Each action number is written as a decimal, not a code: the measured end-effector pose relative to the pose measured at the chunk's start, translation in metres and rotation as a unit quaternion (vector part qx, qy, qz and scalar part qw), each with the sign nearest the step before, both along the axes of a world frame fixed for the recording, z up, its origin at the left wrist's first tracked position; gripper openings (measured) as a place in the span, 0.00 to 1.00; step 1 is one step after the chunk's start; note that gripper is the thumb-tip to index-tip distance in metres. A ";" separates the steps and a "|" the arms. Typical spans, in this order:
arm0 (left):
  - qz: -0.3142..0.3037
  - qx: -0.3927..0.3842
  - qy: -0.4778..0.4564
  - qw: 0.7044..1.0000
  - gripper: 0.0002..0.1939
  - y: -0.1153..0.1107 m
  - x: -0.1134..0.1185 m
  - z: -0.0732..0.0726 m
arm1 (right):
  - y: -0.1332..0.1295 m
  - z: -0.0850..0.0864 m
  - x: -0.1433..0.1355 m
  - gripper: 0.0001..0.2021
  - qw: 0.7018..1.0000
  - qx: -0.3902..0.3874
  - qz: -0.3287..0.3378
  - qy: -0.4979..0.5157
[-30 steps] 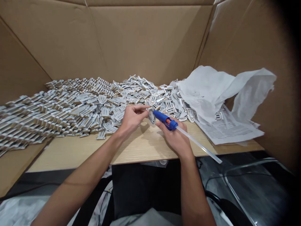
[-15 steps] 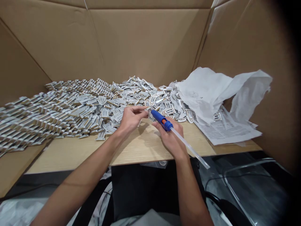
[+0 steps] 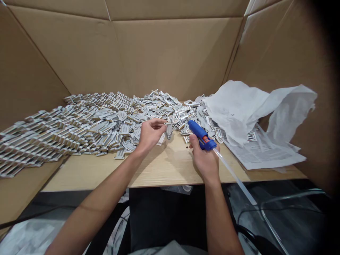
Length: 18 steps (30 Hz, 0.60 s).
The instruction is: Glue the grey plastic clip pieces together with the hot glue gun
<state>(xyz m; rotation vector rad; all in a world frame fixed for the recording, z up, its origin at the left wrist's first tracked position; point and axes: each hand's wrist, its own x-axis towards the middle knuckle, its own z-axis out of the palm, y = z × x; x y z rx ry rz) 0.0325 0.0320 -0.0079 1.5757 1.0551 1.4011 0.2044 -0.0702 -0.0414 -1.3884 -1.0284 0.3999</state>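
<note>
Between the thumb and fingers of my left hand (image 3: 151, 133) is a small grey-white piece (image 3: 169, 130), pointed at its lower end. My right hand (image 3: 204, 158) is wrapped round a blue glue gun (image 3: 201, 134) with an orange part, its nozzle directed up and left, apart from the piece. A long translucent glue stick (image 3: 235, 177) sticks out of the gun's back, down to the right. Behind both hands lies a loose heap of similar small pieces (image 3: 156, 102) with striped outlines.
Stacked rows of pieces (image 3: 53, 131) cover the left side. Crumpled white sheet (image 3: 233, 106) and printed papers (image 3: 271, 156) lie at the right. Cardboard walls (image 3: 175, 56) enclose the wooden board (image 3: 101, 173). A metal frame (image 3: 273, 230) stands below at the right.
My right hand has drawn the glue gun back to the right, away from the piece. The piece in my left hand now hangs in plain view. The whole view has shifted slightly.
</note>
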 end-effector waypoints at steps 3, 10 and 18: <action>0.038 0.028 -0.005 0.999 0.12 0.006 -0.012 0.010 | 0.000 0.001 0.000 0.25 1.000 0.000 0.005 0.001; 0.213 0.074 -0.026 0.974 0.12 0.036 -0.086 0.059 | 0.003 0.001 0.000 0.25 0.999 0.003 0.010 0.032; 0.419 0.030 -0.048 0.906 0.13 0.057 -0.175 0.101 | 0.004 0.002 0.000 0.25 1.000 0.004 0.014 0.019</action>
